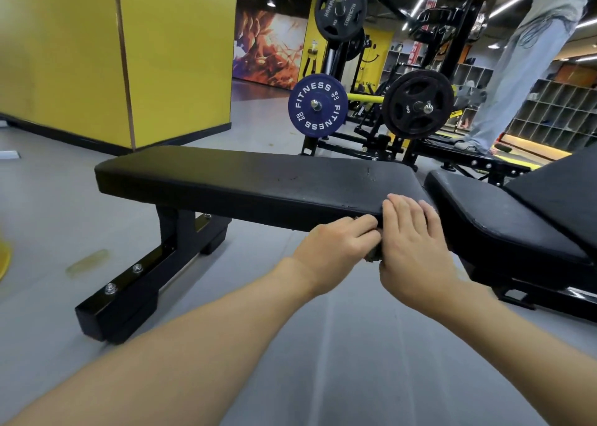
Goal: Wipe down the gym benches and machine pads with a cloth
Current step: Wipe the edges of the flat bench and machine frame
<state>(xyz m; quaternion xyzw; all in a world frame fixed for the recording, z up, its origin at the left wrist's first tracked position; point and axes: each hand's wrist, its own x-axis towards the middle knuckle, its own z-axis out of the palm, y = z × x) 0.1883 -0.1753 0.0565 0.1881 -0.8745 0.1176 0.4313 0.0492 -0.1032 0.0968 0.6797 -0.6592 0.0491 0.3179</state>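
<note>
A flat black bench [245,180] stands across the middle of the view on a black steel frame. Both my hands meet at its near right corner. A small dark grey cloth [372,254] shows only as a sliver between them. My left hand [339,248] has its fingers curled onto the cloth, just below the pad's edge. My right hand [412,241] lies over the cloth with fingers fairly straight, its fingertips on the pad's corner. Most of the cloth is hidden under the hands.
A second black padded bench [504,225] with a raised back stands close on the right. Behind are racks with a blue plate [317,109] and black plates [419,104]. A person [517,70] stands on a platform at the back right. A yellow pillar [122,54] is at the left.
</note>
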